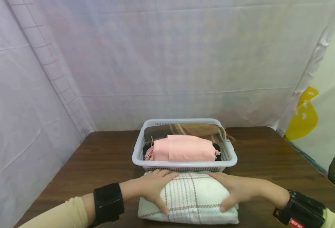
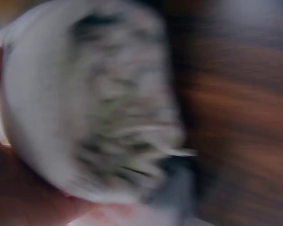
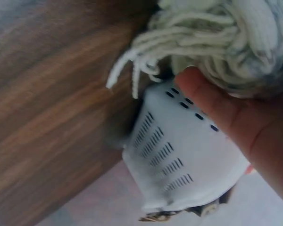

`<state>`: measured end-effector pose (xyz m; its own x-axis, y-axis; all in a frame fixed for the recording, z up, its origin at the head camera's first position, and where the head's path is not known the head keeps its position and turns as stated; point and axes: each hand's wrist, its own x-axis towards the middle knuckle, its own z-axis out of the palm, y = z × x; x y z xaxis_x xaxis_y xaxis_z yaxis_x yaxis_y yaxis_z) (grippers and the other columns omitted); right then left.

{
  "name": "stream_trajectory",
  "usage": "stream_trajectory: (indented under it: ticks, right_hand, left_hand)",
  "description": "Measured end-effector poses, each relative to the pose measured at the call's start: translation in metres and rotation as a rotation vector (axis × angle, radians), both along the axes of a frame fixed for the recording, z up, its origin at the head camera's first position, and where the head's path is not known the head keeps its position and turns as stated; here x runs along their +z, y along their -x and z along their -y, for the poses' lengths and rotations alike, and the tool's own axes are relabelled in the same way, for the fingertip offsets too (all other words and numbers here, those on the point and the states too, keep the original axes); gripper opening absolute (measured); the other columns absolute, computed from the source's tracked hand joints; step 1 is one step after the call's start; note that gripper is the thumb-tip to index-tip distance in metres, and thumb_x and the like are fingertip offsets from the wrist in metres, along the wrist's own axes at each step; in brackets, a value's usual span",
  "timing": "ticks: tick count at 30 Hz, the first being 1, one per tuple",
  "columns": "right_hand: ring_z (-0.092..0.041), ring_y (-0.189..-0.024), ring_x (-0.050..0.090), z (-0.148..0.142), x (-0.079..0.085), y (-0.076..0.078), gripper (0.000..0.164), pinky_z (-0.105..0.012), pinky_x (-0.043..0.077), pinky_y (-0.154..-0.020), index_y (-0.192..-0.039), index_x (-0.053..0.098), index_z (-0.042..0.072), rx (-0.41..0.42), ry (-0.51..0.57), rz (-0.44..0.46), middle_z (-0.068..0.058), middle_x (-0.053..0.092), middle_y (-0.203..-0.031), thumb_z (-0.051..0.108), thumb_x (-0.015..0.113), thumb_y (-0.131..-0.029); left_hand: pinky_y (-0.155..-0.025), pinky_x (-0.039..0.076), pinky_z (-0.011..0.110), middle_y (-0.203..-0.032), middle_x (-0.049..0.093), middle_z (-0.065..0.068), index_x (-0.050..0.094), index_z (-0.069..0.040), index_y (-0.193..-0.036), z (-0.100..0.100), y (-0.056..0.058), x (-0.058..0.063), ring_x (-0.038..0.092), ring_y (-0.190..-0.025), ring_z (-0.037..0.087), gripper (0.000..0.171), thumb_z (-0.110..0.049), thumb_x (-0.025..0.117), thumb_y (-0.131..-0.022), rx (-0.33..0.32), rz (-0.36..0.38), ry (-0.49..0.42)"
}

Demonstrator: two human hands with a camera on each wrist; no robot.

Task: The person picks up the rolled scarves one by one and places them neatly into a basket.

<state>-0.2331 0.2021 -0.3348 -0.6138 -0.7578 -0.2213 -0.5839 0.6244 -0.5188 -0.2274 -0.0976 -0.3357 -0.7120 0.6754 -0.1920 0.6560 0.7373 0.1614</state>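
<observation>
A rolled white scarf with brown and pale blue check lines lies on the table in front of the basket. My left hand holds its left end, with the fingers over the far side and the thumb on the near side. On the opposite end, my right hand grips it in the same way. Pale fringe hangs from the roll's end in the right wrist view, close to the basket wall. The left wrist view is blurred and shows the layered end of the roll.
Just behind the roll stands a white plastic basket. Inside it are a pink rolled scarf, a brown striped one and something black. The brown wooden table meets white cloth walls at the back and left.
</observation>
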Motion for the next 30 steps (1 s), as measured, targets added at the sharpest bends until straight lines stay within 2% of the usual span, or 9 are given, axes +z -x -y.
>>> stream_trajectory:
  ticks: [3, 6, 10, 13, 16, 20, 24, 26, 30]
  right_hand:
    - [-0.032, -0.118, 0.02, -0.003, -0.004, 0.002, 0.099, -0.049, 0.028, -0.087, -0.133, 0.006, 0.004, -0.014, 0.024, 0.081, -0.017, 0.015, -0.134, 0.042, 0.066, -0.064]
    - [-0.028, -0.115, 0.025, -0.004, -0.008, 0.005, 0.103, -0.041, 0.03, -0.088, -0.132, 0.006, 0.001, -0.001, 0.061, 0.108, -0.016, 0.02, -0.131, 0.039, 0.069, -0.06]
    - [-0.019, -0.106, 0.038, -0.005, -0.017, 0.01, 0.1, -0.028, 0.035, -0.084, -0.131, 0.008, 0.0, 0.066, 0.162, 0.179, -0.011, 0.033, -0.121, 0.028, 0.072, -0.06]
    - [-0.016, -0.101, 0.04, -0.007, -0.023, 0.012, 0.098, -0.025, 0.037, -0.08, -0.131, 0.005, 0.001, 0.063, 0.21, 0.261, -0.01, 0.034, -0.117, 0.022, 0.071, -0.061]
    - [-0.017, -0.098, 0.041, -0.009, -0.029, 0.01, 0.098, -0.024, 0.038, -0.076, -0.131, 0.003, 0.002, 0.013, 0.215, 0.276, -0.01, 0.032, -0.116, 0.02, 0.07, -0.061]
    - [-0.019, -0.097, 0.042, -0.01, -0.036, 0.007, 0.096, -0.025, 0.039, -0.074, -0.131, 0.005, 0.003, -0.024, 0.24, 0.243, -0.011, 0.033, -0.116, 0.018, 0.069, -0.06]
    - [-0.022, -0.095, 0.043, -0.011, -0.042, 0.01, 0.093, -0.027, 0.041, -0.073, -0.131, 0.007, 0.008, -0.046, 0.311, 0.293, -0.013, 0.034, -0.115, 0.013, 0.068, -0.061]
    - [-0.024, -0.094, 0.044, -0.012, -0.045, 0.012, 0.092, -0.028, 0.043, -0.071, -0.131, 0.008, 0.011, -0.061, 0.35, 0.338, -0.015, 0.034, -0.114, 0.009, 0.067, -0.06]
    - [-0.026, -0.092, 0.046, -0.011, -0.051, 0.013, 0.091, -0.031, 0.044, -0.071, -0.13, 0.011, 0.013, -0.103, 0.417, 0.4, -0.017, 0.034, -0.113, 0.005, 0.067, -0.059]
  left_hand:
    - [-0.082, 0.035, 0.046, -0.126, 0.029, 0.007, 0.015, -0.026, -0.132, 0.022, -0.001, -0.006, 0.032, -0.11, 0.027, 0.108, -0.063, 0.065, -0.044, 0.055, 0.072, -0.074]
    - [-0.078, 0.037, 0.044, -0.123, 0.029, 0.009, 0.012, -0.026, -0.132, 0.035, 0.0, -0.012, 0.034, -0.108, 0.027, 0.112, -0.055, 0.071, -0.041, 0.106, 0.192, -0.166]
    - [-0.076, 0.038, 0.04, -0.12, 0.028, 0.011, 0.009, -0.028, -0.131, 0.04, 0.002, -0.016, 0.036, -0.103, 0.025, 0.116, -0.041, 0.079, -0.039, 0.151, 0.349, -0.259]
    - [-0.078, 0.036, 0.04, -0.119, 0.026, 0.01, 0.011, -0.029, -0.13, 0.038, 0.004, -0.017, 0.033, -0.102, 0.023, 0.117, -0.026, 0.082, -0.037, 0.194, 0.44, -0.299]
    - [-0.08, 0.035, 0.041, -0.116, 0.027, 0.011, 0.016, -0.026, -0.128, 0.034, 0.005, -0.021, 0.031, -0.102, 0.024, 0.115, -0.011, 0.082, -0.035, 0.248, 0.468, -0.328]
    - [-0.075, 0.039, 0.04, -0.111, 0.031, 0.014, 0.026, -0.02, -0.123, 0.026, 0.002, -0.029, 0.032, -0.1, 0.027, 0.109, 0.002, 0.078, -0.03, 0.337, 0.42, -0.415]
    - [-0.069, 0.04, 0.042, -0.108, 0.035, 0.017, 0.034, -0.02, -0.119, 0.022, 0.0, -0.034, 0.035, -0.097, 0.03, 0.105, 0.009, 0.071, -0.026, 0.426, 0.389, -0.541]
    - [-0.069, 0.039, 0.041, -0.106, 0.038, 0.017, 0.036, -0.019, -0.119, 0.023, -0.001, -0.035, 0.037, -0.095, 0.03, 0.103, 0.012, 0.068, -0.025, 0.44, 0.405, -0.608]
    - [-0.065, 0.041, 0.034, -0.098, 0.045, 0.011, 0.039, -0.012, -0.113, 0.024, -0.002, -0.041, 0.042, -0.086, 0.025, 0.095, 0.018, 0.059, -0.026, 0.426, 0.492, -0.763]
